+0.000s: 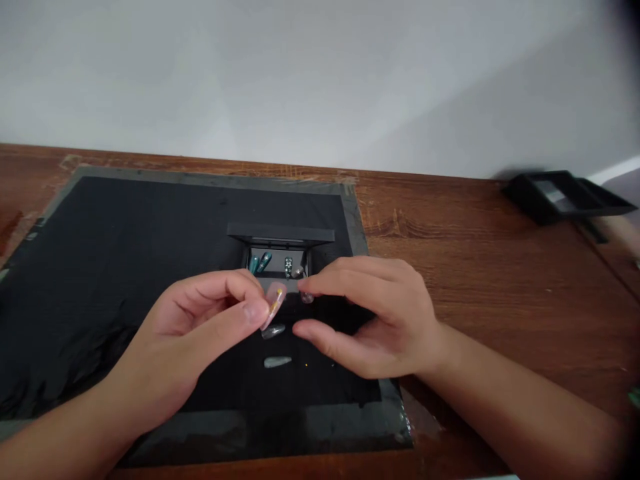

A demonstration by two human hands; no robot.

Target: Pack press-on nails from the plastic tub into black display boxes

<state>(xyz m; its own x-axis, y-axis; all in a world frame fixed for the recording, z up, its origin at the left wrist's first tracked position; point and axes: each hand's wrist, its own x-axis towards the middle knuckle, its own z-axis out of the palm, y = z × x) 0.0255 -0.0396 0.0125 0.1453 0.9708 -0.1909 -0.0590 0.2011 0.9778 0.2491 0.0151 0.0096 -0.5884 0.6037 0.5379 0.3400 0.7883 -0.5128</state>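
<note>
- pink translucent nail tip with yellow spots, long and curved, pinched between thumb and forefinger of the left hand, tilted, upper end leaning right
- pale, glossy nail tip, partly hidden, by the forefinger of the right hand, contact unclear

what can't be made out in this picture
All in the head view:
- lower end of the pink nail piece: hidden by the left hand's fingertips
- whether the right hand touches the clear piece beneath its index finger: overlap hides it
- what the yellow speck is: too small
- the green thing: blurred, at the right edge
</note>
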